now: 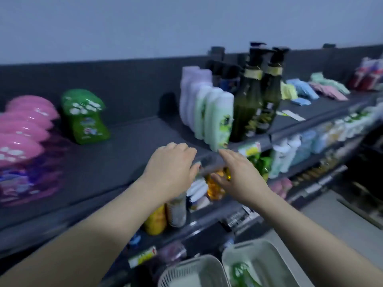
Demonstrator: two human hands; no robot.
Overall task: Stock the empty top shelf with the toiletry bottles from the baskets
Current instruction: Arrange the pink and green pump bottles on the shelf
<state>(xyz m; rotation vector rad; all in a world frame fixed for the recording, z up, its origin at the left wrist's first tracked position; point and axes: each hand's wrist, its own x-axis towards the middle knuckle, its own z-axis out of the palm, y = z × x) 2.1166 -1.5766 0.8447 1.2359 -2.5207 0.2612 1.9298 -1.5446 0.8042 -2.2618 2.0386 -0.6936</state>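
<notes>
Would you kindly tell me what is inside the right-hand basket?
In the right-hand basket a green bottle shows, blurred. The right forearm covers the basket's right side and the frame cuts off its lower part, so anything else inside is hidden.

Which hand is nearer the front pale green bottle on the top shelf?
Right hand: fingertips just beneath the pale green bottle. Left hand lies farther off, lower left.

Top shelf (pixel 124 154): carries pouches (pixel 27 129) at left, bottle row (pixel 207 110) at right.
Pump bottles (pixel 257 94): just right of the bottle row.
Baskets (pixel 186 266): below, side by side, in front.
</notes>
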